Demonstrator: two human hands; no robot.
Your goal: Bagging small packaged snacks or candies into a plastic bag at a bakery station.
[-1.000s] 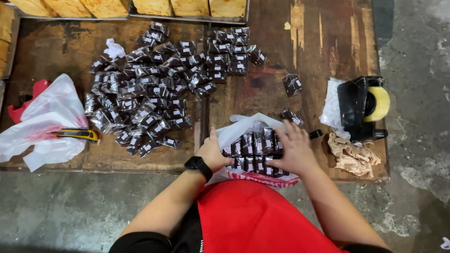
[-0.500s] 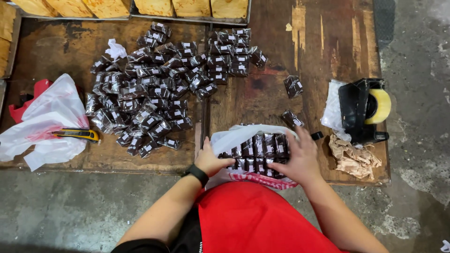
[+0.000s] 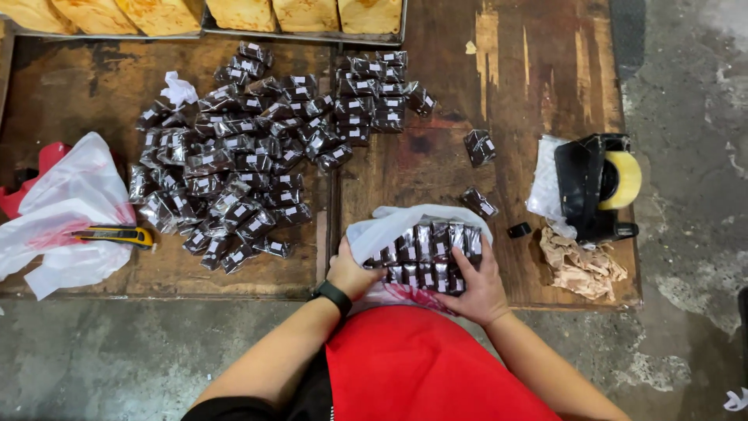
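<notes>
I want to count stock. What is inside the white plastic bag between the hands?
The white plastic bag holds rows of dark packets. Any layers underneath are covered.

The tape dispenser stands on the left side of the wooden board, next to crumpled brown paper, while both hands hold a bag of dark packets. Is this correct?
Not quite. In the head view the tape dispenser stands on the right side of the wooden board, not the left. The rest holds: crumpled brown paper lies next to it, and the left hand and right hand hold a bag of dark packets.
</notes>
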